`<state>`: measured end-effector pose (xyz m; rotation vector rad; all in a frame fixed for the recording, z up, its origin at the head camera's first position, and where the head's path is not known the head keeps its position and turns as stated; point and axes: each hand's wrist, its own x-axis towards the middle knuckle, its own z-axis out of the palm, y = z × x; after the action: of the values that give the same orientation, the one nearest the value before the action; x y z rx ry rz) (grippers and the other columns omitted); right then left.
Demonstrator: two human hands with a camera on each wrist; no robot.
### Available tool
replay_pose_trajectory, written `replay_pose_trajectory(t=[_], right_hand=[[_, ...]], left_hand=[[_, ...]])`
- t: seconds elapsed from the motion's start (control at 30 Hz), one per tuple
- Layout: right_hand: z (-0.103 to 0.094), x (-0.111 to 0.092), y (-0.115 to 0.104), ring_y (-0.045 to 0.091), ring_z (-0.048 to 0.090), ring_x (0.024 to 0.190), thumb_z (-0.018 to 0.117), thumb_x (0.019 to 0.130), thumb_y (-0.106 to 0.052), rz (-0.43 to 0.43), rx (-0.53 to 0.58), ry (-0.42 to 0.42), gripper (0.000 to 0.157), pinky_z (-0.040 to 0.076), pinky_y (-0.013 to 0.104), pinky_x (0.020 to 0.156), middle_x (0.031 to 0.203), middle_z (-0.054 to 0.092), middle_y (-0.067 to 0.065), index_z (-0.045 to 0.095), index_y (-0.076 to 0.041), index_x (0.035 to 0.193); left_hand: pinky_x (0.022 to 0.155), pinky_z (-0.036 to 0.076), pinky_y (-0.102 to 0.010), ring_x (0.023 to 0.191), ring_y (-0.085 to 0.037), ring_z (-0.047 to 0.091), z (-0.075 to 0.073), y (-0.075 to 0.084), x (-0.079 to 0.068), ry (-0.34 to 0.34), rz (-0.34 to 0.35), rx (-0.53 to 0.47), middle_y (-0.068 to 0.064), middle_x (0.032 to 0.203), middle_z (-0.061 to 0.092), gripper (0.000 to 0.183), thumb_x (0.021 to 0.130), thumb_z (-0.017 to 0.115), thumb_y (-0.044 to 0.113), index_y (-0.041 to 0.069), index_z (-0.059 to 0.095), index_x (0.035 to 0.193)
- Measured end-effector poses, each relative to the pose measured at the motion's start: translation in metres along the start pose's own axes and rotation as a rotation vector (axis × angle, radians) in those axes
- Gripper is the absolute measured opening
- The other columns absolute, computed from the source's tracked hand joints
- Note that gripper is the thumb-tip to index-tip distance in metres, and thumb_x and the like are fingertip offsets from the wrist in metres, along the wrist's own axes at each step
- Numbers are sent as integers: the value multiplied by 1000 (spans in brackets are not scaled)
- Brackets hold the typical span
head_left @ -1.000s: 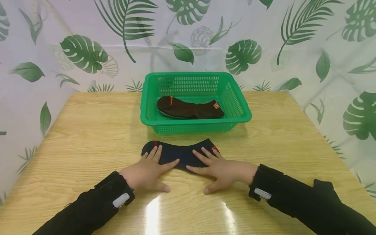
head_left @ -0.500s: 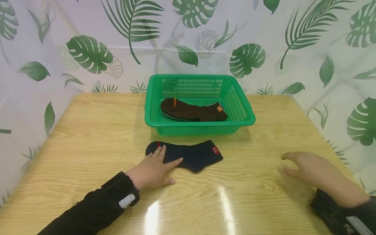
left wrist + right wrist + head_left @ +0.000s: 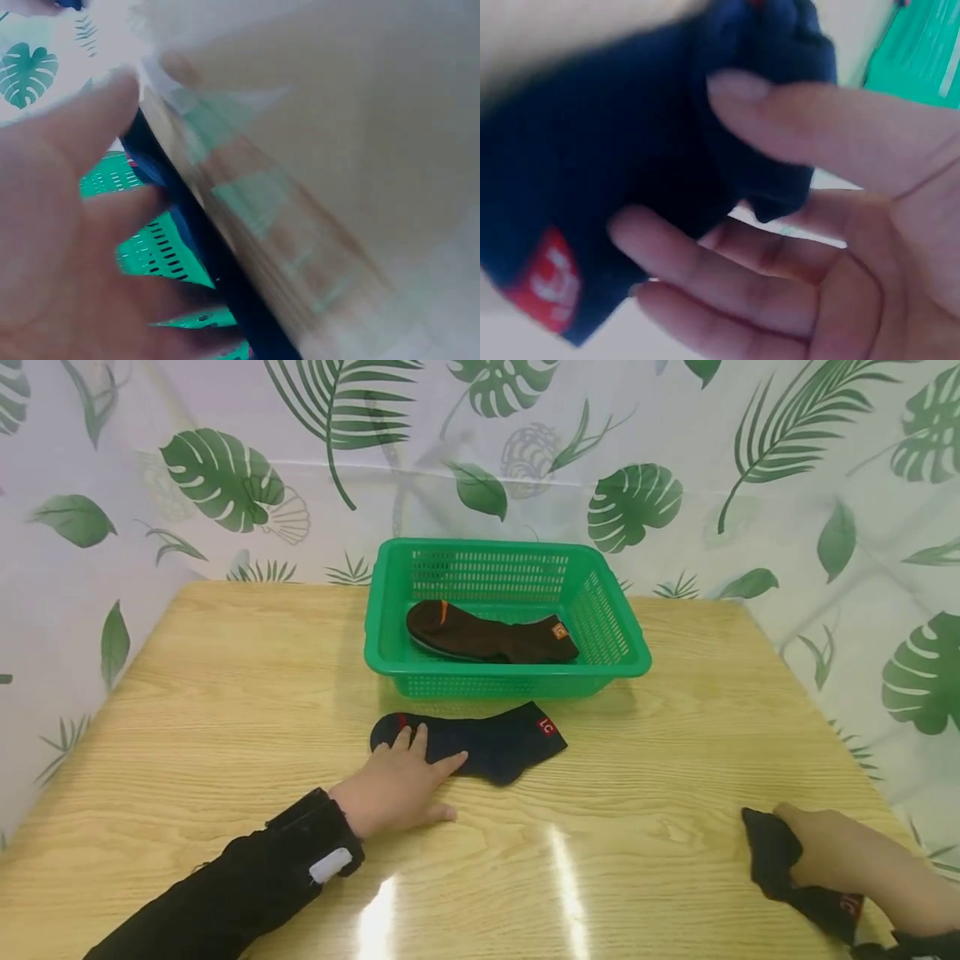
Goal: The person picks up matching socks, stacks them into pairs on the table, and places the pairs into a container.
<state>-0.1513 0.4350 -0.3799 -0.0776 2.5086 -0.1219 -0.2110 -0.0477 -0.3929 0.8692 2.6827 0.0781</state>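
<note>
A navy sock with a red LC label lies flat on the table in front of the basket. My left hand rests on its toe half with the fingers spread. Far to the right, my right hand grips a second dark sock that also carries a red label. In the right wrist view the thumb and fingers pinch this navy sock, which is bunched at one end. The left wrist view shows the left fingers against the dark edge of the flat sock.
A green plastic basket stands at the back middle of the wooden table. Inside lies a brown sock with orange trim. A leaf-patterned cloth hangs behind the table.
My right hand has left the flat sock, moved to the far right and taken hold of another dark sock. The left hand has stayed on the flat one.
</note>
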Motion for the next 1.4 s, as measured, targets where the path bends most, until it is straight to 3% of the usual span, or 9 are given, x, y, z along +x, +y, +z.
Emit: replay_pose_trajectory(t=[0.2, 0.4, 0.57, 0.7, 0.83, 0.93, 1.13, 1.27, 1.4], right_hand=[[-15, 20, -69, 32, 65, 84, 75, 74, -20, -216, -62, 218, 74, 54, 45, 66, 107, 66, 29, 41, 9, 133], [-16, 34, -132, 23, 65, 82, 74, 77, -17, -457, -42, 457, 52, 55, 42, 70, 111, 67, 21, 57, 0, 123], [-17, 44, -169, 6, 59, 69, 69, 83, -15, -660, 47, 548, 21, 53, 28, 60, 95, 71, 7, 67, -7, 102], [-27, 47, -195, 6, 60, 67, 61, 89, -13, -760, 222, 517, 5, 53, 29, 59, 87, 71, 3, 66, -14, 90], [-35, 48, -216, 11, 60, 71, 51, 96, -10, -765, 526, 369, 8, 55, 31, 64, 86, 63, 6, 57, -7, 93], [-39, 50, -228, 12, 49, 68, 44, 98, -7, -783, 796, 291, 11, 47, 28, 61, 79, 45, 6, 49, -1, 91], [-51, 58, -238, 9, 46, 60, 45, 97, -9, -681, 1120, 242, 11, 42, 22, 55, 74, 46, -4, 51, -7, 88], [-53, 71, -233, 9, 55, 65, 50, 97, -20, -522, 1235, 172, 11, 49, 21, 57, 76, 53, -6, 53, -10, 95], [-49, 87, -227, 14, 57, 84, 55, 95, -24, -436, 1238, 113, 17, 50, 23, 68, 100, 54, 1, 51, -11, 105]], left_hand=[[95, 47, -47, 122, -31, 50, 3, 5, 4, 263, 208, 94, -12, 133, 57, 45, 89, 59, 35, 17, 56, 130], [91, 50, -42, 114, -26, 55, -5, 11, 2, 345, 297, 49, -7, 124, 63, 36, 87, 61, 25, 15, 62, 122], [94, 49, -39, 115, -24, 56, -13, 13, 3, 404, 266, -125, -6, 126, 62, 43, 88, 62, 30, 13, 57, 127], [102, 43, -39, 125, -22, 49, -15, 13, 9, 367, 239, -383, -8, 137, 54, 58, 88, 63, 35, 15, 46, 139], [107, 38, -43, 133, -23, 39, -11, 13, 16, 251, 295, -599, -11, 146, 44, 72, 84, 68, 33, 17, 35, 146], [103, 42, -45, 132, -25, 39, -9, 13, 18, 214, 301, -703, -12, 145, 45, 63, 82, 71, 31, 13, 46, 137], [90, 50, -39, 107, -23, 58, -11, -2, 17, 278, 157, -820, -10, 114, 65, 20, 85, 67, 26, 8, 61, 92], [64, 40, -31, 67, -16, 46, -16, -15, 12, 362, 21, -818, -1, 71, 48, 19, 89, 62, 28, 10, 59, 94], [56, 36, -29, 55, -15, 39, -18, -26, 12, 478, -75, -754, 0, 61, 40, 18, 90, 61, 25, 8, 58, 93]])
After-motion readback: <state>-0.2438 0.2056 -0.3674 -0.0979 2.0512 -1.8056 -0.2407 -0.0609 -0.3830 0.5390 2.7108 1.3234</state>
